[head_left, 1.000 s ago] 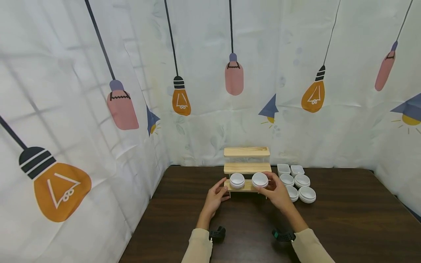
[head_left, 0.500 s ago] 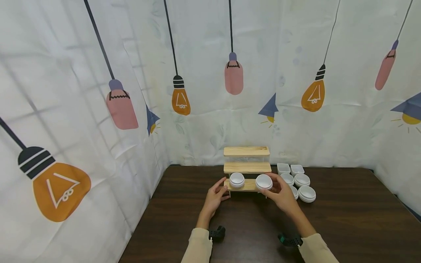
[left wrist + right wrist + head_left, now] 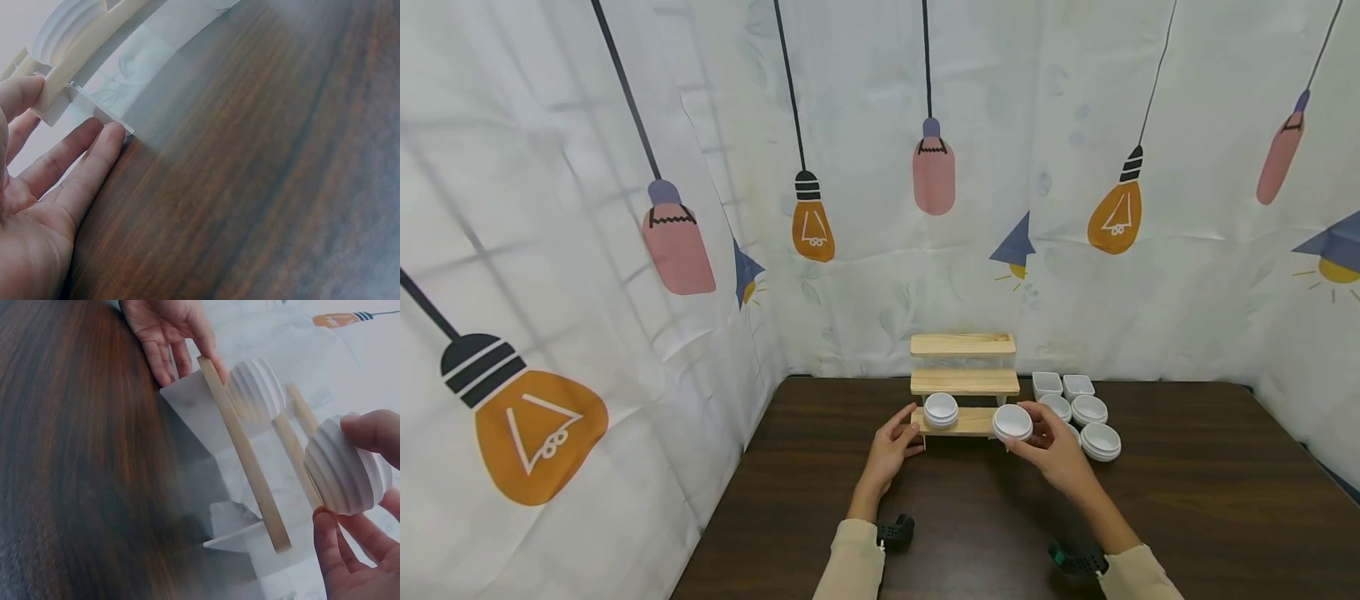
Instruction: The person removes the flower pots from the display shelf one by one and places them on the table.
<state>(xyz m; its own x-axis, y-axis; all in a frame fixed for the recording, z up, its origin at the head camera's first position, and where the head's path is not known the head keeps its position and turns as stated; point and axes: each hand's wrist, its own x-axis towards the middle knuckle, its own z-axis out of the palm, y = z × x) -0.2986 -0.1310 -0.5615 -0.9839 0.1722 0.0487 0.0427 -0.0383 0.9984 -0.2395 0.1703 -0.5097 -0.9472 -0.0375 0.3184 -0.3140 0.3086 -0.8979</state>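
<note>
A three-tier wooden display stand with clear supports stands at the back of the table. My left hand pinches the left end of its lowest tier between thumb and fingers; in the left wrist view the thumb lies against the wood. One small white ribbed bowl sits on that tier's left part. My right hand grips a second white ribbed bowl, thumb on one side and fingers on the other. In the right wrist view this bowl is held apart from the lowest tier, near its right end.
Several white round bowls and two white square bowls stand grouped to the right of the stand, some partly behind my right hand. The dark wooden table reaches back to a white curtain printed with lamps.
My right hand has moved to the right and slightly nearer with its bowl, from mid-right of the lowest tier to its right end. My left hand has stayed in place.
</note>
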